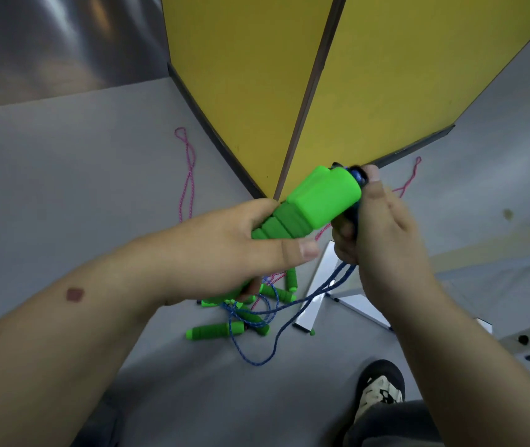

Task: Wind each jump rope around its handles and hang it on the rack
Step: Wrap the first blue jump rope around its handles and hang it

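Two green handles (309,204) sit side by side in the left hand (225,250), its fingers clenched round them. Right hand (383,227) pinches the blue rope (318,295) at their far end, fingers curled on it.

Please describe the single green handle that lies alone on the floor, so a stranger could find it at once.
Start at the yellow panels and go down past the hands to the pile of green foam handles and blue cords on the grey floor. The lone ribbed green handle lies at the pile's near-left edge, sideways, apart from the others.
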Tool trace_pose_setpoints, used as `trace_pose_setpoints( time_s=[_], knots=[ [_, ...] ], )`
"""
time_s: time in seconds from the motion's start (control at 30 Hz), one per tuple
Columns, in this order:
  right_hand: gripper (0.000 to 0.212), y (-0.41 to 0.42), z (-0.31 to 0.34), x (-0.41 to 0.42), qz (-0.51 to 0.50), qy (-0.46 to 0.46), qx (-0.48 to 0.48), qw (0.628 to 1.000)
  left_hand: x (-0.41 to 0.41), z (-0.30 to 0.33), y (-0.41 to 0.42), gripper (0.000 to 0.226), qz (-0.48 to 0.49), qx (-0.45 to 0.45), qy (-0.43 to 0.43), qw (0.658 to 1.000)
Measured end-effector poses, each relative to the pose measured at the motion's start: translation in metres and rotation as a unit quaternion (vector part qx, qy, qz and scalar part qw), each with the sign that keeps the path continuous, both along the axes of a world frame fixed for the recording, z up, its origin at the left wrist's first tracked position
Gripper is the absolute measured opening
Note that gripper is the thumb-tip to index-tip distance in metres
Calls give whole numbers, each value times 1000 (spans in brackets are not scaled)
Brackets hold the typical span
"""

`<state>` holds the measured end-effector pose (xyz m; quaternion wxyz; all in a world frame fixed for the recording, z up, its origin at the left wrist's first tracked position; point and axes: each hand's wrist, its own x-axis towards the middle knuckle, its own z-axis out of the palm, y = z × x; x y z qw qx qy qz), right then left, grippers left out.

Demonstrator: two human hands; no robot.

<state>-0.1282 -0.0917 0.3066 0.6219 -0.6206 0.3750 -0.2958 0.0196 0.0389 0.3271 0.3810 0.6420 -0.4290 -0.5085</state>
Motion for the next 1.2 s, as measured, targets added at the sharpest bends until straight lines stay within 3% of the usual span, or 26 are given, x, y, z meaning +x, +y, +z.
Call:
trace_pose_setpoints(
  time_s=[0.07, 0.13, 0.2, 0.27, 0.33, 0.4, 0.47, 0.6, 0.7, 0.8, 0.87, 0.93, 1.03, 1.13, 1.2],
  knots=[
    [41, 6, -5, -3, 0, 76, -146, 986, -1, 0, -3, 51, 59, 1, 137, 989],
    [36, 8, -9, -6, 35, 188, -295, 936, 1, -1, -7, 56, 121, 20, 182, 976],
    [30, 12, -5, -6, 128, 289, -362, 877, 3, -2, -9, 40, 152, 46, 80, 984],
    [29, 14, 2, -6, 212, 351, -387, 826, 8, -9, -8, 31, 134, 90, -127, 979],
    [33, 12, 12, -7, 269, 374, -384, 800, 9, -19, -5, 29, 55, 141, -342, 928],
    [33, 8, 23, -10, 304, 384, -359, 795, 7, -25, -3, 25, -12, 169, -430, 887],
    [32, 2, 32, -14, 320, 385, -331, 800, 3, -24, -1, 21, -67, 179, -452, 871],
    [30, -14, 36, -22, 287, 286, -261, 876, 1, -13, 1, 13, -165, 167, -384, 893],
    [31, -20, 29, -22, 256, 135, -85, 954, 7, -8, 1, 14, -179, 146, -273, 934],
    [15, -19, 25, -18, 211, 22, 76, 974, 11, -3, 1, 21, -190, 107, -146, 965],
    [21, -18, 20, -15, 180, -1, 140, 974, 11, 1, 2, 5, -158, 68, -15, 985],
    [36, -12, 14, -10, 211, 18, 154, 965, 11, 2, 2, 10, -110, 36, 86, 990],
    [51, -6, 8, -6, 242, 72, 133, 958, 13, -4, -2, 6, 0, 17, 127, 992],
    [31, -9, 7, -7, 213, 178, -4, 961, 15, -8, -7, 30, 90, 45, 131, 986],
    [25, -13, 8, -9, 197, 245, -93, 945, 17, -11, -8, 32, 129, 56, 99, 985]
  ],
)
